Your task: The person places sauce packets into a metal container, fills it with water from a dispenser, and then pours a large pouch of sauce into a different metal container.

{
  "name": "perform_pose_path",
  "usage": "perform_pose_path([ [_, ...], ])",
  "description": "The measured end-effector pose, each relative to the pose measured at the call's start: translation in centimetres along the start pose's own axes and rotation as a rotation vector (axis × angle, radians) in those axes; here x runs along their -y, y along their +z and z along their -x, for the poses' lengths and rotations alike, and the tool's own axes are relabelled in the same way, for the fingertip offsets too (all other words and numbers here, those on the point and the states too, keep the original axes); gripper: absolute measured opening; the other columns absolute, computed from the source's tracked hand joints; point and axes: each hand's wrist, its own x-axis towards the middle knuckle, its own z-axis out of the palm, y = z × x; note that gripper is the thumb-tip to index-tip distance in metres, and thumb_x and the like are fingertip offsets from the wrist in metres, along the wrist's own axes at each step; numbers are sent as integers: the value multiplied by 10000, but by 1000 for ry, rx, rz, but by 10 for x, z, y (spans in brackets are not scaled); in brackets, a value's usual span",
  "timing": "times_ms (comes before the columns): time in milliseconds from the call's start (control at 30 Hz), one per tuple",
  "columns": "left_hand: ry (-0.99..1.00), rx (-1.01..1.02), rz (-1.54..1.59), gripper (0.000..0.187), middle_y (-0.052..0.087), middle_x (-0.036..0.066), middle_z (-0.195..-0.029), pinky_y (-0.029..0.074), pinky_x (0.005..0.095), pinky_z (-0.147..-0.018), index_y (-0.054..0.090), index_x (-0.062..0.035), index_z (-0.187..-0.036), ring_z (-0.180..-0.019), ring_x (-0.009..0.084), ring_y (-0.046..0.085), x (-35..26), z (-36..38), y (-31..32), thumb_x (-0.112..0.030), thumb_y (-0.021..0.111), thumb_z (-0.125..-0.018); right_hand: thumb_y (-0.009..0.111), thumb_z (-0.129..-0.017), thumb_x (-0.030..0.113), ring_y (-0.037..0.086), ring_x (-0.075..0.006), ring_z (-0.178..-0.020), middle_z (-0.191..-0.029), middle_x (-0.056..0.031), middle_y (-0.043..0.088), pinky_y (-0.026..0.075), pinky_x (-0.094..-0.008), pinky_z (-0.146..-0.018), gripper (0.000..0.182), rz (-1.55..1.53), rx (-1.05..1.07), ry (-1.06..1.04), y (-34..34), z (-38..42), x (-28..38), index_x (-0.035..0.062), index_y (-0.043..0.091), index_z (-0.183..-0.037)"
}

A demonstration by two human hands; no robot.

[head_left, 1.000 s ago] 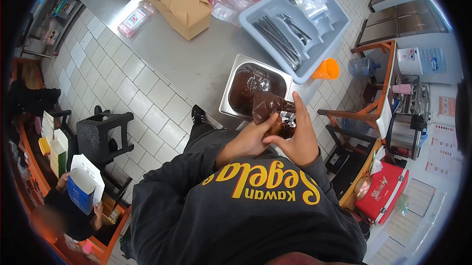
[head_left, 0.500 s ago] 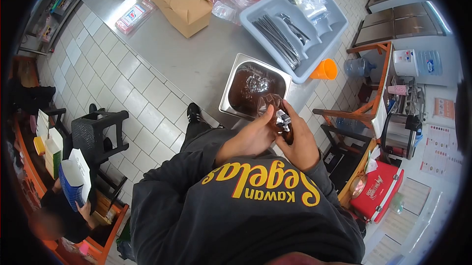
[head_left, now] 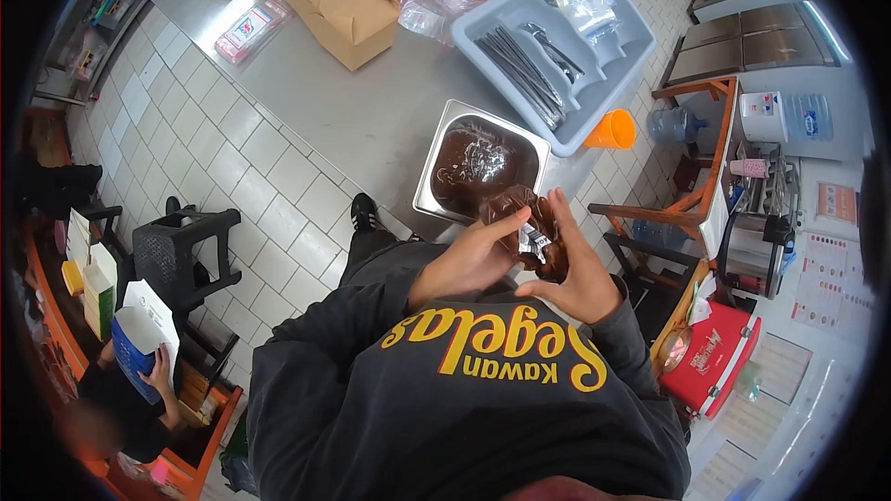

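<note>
A clear plastic bag of dark brown contents, with a white label with black marks, is between my hands over the near edge of the metal table. My left hand grips its left side, thumb across the front. My right hand cups the other side, its fingers stretched upward and its thumb under the lower end. Just beyond the bag, a steel pan holds glossy dark brown stuff. What my left fingers do behind the bag is hidden.
On the table are a grey-blue cutlery tray, an orange cup, brown cardboard boxes and a plastic packet. A black stool and another person holding a blue-and-white box are at left. A red cooler is at right.
My right hand has shifted slightly right, its fingers more raised and its grip looser. The bag has turned, showing more of its dark contents. At left, the other person's hand has moved up the box.
</note>
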Motion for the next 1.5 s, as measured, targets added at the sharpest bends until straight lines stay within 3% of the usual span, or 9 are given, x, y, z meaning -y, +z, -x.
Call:
perform_pose_path([
  [167, -40, 60, -27, 280, 554, 63, -1103, 444, 343, -871, 501, -39, -1164, -1021, 173, 536, 2, 1, 4, -179, 520, -922, 838, -570, 396, 484, -322, -1170, -1257, -271, 432, 406, -348, -953, 1070, -75, -27, 144, 9, 1, -10, -101, 246, -1309],
  [433, -14, 76, -27, 331, 497, 63, -1221, 397, 335, -956, 443, -42, -1247, -1124, 157, 481, 5, -2, 1, -155, 483, -937, 812, -606, 309, 641, -345, -756, -818, -191, 637, 513, -379, -651, 710, 262, 110, 377, 2, -6, -4, 2, 416, -1108],
  [633, 49, 105, -87, 322, 497, 56, -1240, 405, 333, -950, 451, -51, -1237, -1111, 145, 492, 4, -5, 1, -155, 488, -935, 779, -632, 288, 641, -331, -710, -763, -156, 638, 502, -397, -581, 615, 307, -39, 153, 7, -6, -6, 79, 426, -1090],
  [733, 27, 78, -84, 321, 508, 58, -1232, 393, 330, -956, 456, -56, -1230, -1118, 139, 484, 3, -4, 5, -162, 499, -930, 756, -652, 244, 637, -333, -699, -767, -154, 636, 496, -409, -565, 571, 292, 45, 329, 5, -8, 7, 99, 420, -1092],
  [967, 11, 55, -112, 270, 551, 9, -1065, 389, 299, -878, 508, -77, -1130, -1025, 113, 497, -2, -4, 8, -174, 581, -889, 679, -691, 113, 617, -379, -707, -749, -202, 617, 483, -421, -581, 535, 394, 17, 405, 12, -2, 1, 58, 406, -1148],
  [1167, -103, -14, -115, 265, 563, 12, -1028, 410, 307, -848, 525, -76, -1109, -973, 124, 527, 1, -4, 8, -246, 551, -908, 637, -635, 66, 621, -314, -668, -805, -130, 623, 484, -397, -527, 582, 615, -56, 212, 19, 1, -9, 35, 441, -1182],
  [1267, -49, 0, -54, 222, 576, 2, -975, 423, 288, -815, 551, -83, -1056, -911, 110, 544, 5, -8, 3, -241, 563, -901, 645, -618, 56, 615, -332, -755, -879, -142, 615, 491, -402, -601, 534, 606, -26, 264, 24, -2, -11, 36, 476, -1124],
  [1333, -49, -20, -8, 175, 557, -15, -918, 409, 271, -770, 550, -93, -995, -885, 93, 529, 5, -9, 2, -209, 603, -875, 637, -664, 105, 613, -276, -641, -755, -86, 577, 482, -362, -517, 352, 619, -88, 137, 28, -6, -15, 38, 503, -983],
  [1500, -66, -14, 23, 114, 568, -13, -876, 426, 269, -763, 561, -94, -946, -849, 92, 547, 2, -10, 2, -175, 592, -871, 620, -677, 115, 607, -248, -665, -750, -72, 554, 487, -348, -522, 248, 624, -164, 40, 35, -12, -17, 47, 507, -886],
])
